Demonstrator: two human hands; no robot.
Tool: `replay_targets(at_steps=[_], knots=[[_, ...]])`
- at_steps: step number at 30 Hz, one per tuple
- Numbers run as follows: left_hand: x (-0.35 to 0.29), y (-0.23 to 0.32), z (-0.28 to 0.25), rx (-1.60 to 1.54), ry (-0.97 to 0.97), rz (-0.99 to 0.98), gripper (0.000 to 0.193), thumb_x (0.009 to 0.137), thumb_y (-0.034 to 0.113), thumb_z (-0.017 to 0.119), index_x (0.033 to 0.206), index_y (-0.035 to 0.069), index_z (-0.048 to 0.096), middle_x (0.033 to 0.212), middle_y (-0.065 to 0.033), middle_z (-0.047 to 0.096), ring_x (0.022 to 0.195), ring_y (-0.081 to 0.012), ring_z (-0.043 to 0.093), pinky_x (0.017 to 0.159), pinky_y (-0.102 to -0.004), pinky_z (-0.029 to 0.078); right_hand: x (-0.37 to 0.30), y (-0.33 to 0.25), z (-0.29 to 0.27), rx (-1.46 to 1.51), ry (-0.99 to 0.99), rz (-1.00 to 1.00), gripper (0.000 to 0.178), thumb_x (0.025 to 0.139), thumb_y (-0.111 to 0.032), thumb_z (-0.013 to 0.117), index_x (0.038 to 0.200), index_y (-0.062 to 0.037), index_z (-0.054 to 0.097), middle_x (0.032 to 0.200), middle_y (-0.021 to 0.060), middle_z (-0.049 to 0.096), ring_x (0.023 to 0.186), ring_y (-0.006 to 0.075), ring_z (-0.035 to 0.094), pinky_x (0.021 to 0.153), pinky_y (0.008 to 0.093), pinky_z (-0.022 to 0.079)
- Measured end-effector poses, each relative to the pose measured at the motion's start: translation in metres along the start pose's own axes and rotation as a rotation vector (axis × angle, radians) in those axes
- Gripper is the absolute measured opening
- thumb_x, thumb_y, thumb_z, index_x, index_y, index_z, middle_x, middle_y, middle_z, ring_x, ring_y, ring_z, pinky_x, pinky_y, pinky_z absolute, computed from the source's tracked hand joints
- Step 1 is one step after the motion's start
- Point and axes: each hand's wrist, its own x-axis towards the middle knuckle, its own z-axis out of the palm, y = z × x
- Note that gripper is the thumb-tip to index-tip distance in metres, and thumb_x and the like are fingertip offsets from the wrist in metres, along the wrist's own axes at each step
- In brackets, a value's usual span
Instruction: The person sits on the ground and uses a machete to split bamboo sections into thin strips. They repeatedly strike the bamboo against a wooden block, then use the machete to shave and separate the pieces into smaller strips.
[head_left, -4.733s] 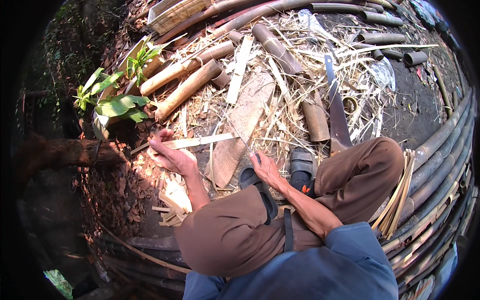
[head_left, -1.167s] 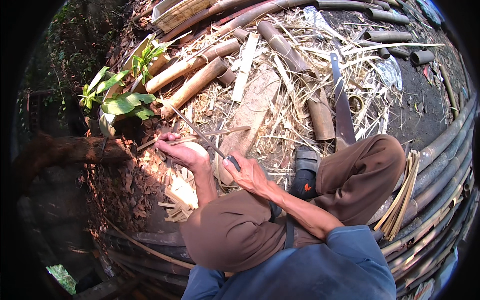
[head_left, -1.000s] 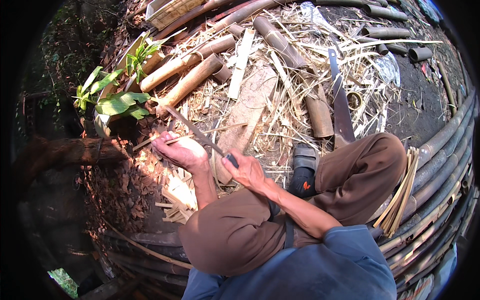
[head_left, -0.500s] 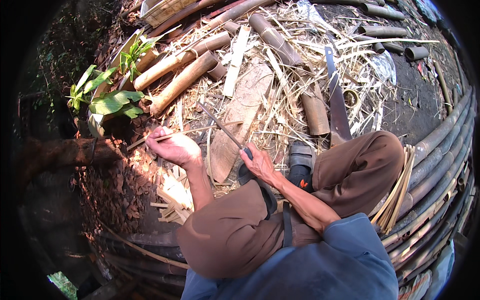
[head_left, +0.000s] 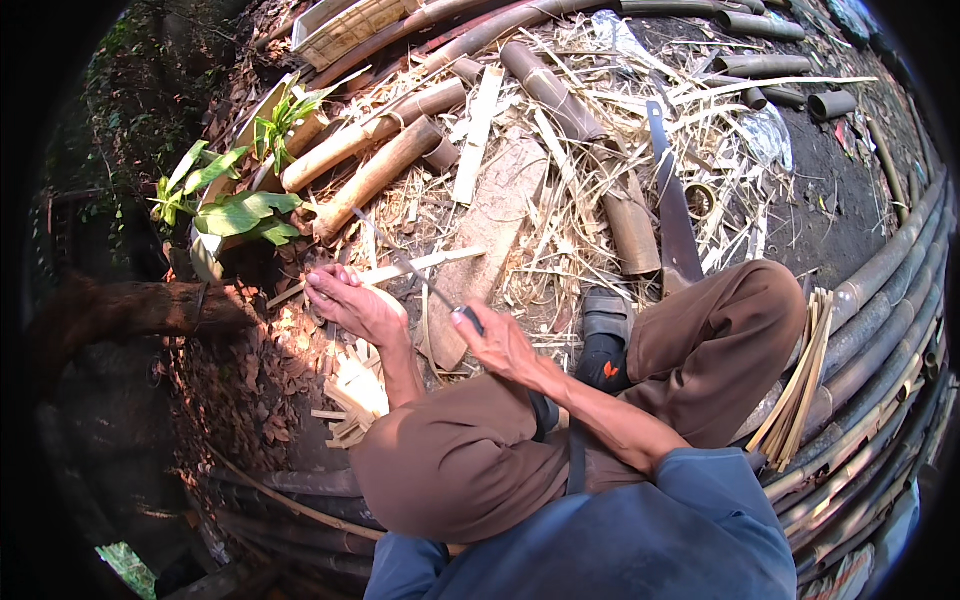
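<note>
My left hand (head_left: 358, 308) is closed round a thin, pale bamboo strip (head_left: 435, 260), whose far end reaches over a rough wooden board (head_left: 500, 205) on the ground. The strip's broad, light face shows. In my right hand (head_left: 505, 350) is a knife (head_left: 408, 264) with a dark handle and a long, narrow blade. The blade points up and left and crosses the strip just beyond my left fingers; whether it touches cannot be made out. Below my left wrist lies a pile of short split strips (head_left: 357, 390).
Thick bamboo pieces (head_left: 375, 178) lie at the upper left by a leafy plant (head_left: 240, 208). A handsaw (head_left: 672, 190) rests beyond my sandalled foot, among shavings. Long bamboo poles (head_left: 850, 340) line the right side, beside a bundle of thin strips (head_left: 797, 390).
My right hand has moved left and slightly nearer, carrying the knife's tip leftward. My left hand has rolled over, so the strip now shows its broad face.
</note>
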Motion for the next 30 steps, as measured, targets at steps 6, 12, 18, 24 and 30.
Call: replay_targets(at_steps=[6, 12, 18, 24, 30], knots=[[-0.011, 0.004, 0.008, 0.055, -0.039, 0.032, 0.035, 0.105, 0.040, 0.043, 0.091, 0.008, 0.040, 0.081, 0.0006, 0.041, 0.071, -0.0086, 0.037, 0.064, -0.0263, 0.034, 0.032, 0.050, 0.008, -0.145, 0.141, -0.006, 0.034, 0.099, -0.040, 0.049, 0.103, -0.0065, 0.055, 0.065, 0.0201, 0.060, 0.061, 0.0404, 0.062, 0.057, 0.0492, 0.046], [-0.026, 0.007, 0.016, 0.144, -0.029, 0.148, 0.033, 0.106, 0.035, 0.041, 0.092, 0.006, 0.040, 0.081, -0.0022, 0.038, 0.075, -0.0121, 0.035, 0.068, -0.0282, 0.034, 0.033, 0.037, -0.002, -0.183, 0.045, 0.134, 0.036, 0.099, -0.041, 0.050, 0.099, -0.0056, 0.054, 0.065, 0.0202, 0.061, 0.064, 0.0364, 0.065, 0.057, 0.0453, 0.046], [-0.011, 0.003, 0.013, 0.161, -0.013, 0.154, 0.035, 0.107, 0.035, 0.038, 0.088, 0.006, 0.038, 0.079, -0.0032, 0.037, 0.072, -0.0120, 0.036, 0.067, -0.0279, 0.034, 0.027, 0.030, 0.016, 0.035, 0.059, -0.123, 0.038, 0.100, -0.041, 0.050, 0.092, -0.0039, 0.052, 0.051, 0.0054, 0.046, 0.041, 0.0195, 0.041, 0.042, 0.0390, 0.036], [-0.004, -0.013, 0.002, 0.114, -0.098, 0.208, 0.034, 0.107, 0.033, 0.038, 0.086, 0.006, 0.037, 0.077, -0.0018, 0.035, 0.071, -0.0111, 0.034, 0.065, -0.0281, 0.032, 0.052, 0.124, -0.017, -0.244, 0.203, 0.124, 0.039, 0.099, -0.038, 0.048, 0.099, 0.0004, 0.057, 0.065, 0.0229, 0.061, 0.062, 0.0404, 0.063, 0.058, 0.0488, 0.049], [0.005, -0.010, 0.009, 0.109, -0.027, 0.155, 0.033, 0.106, 0.036, 0.040, 0.088, 0.008, 0.036, 0.078, 0.0001, 0.035, 0.069, -0.0105, 0.033, 0.065, -0.0271, 0.032, 0.032, 0.103, -0.003, -0.133, 0.226, 0.108, 0.038, 0.098, -0.040, 0.051, 0.100, -0.0026, 0.056, 0.071, 0.0281, 0.061, 0.072, 0.0488, 0.062, 0.064, 0.0524, 0.046]])
